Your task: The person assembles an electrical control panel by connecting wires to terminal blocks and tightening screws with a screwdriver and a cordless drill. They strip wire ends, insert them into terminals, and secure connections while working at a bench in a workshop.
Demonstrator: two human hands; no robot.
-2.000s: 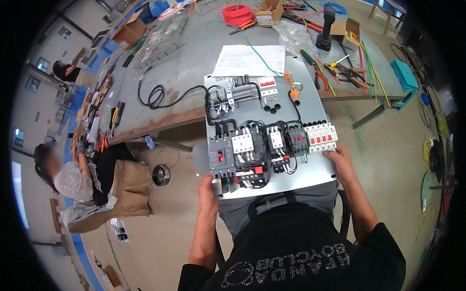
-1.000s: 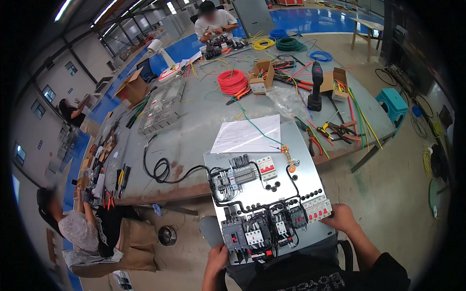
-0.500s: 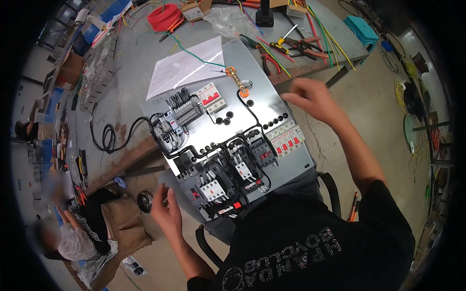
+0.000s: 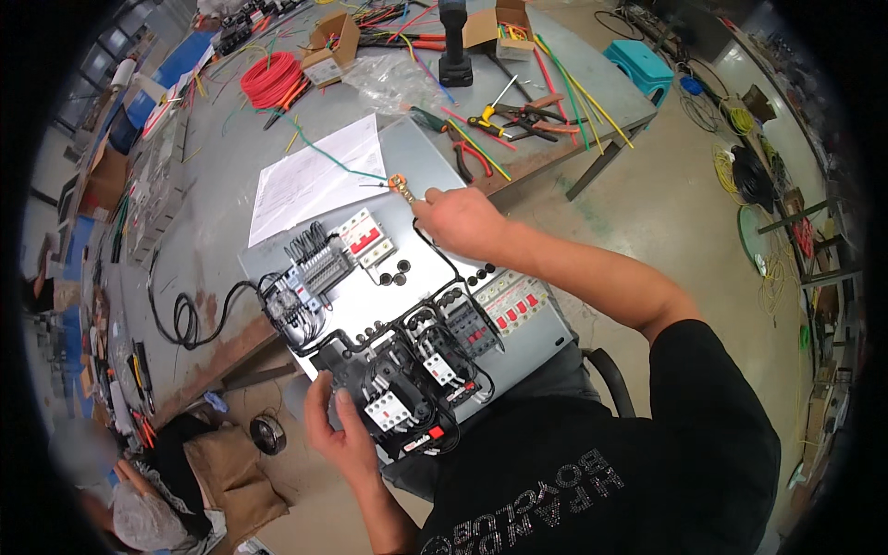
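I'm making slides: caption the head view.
Right hand at brass strip, left hand at the edge of the wired panel.

red coil [image 4: 273,81] on grey table [image 4: 222,180]

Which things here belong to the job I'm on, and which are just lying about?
Likely part of the job:
metal panel, beside your left hand
its mounted switchgear
brass terminal strip, at your right hand
green wire leading to the strip

Seemingly just lying about:
red wire coil
standing cordless drill
clear plastic bag
teal stool
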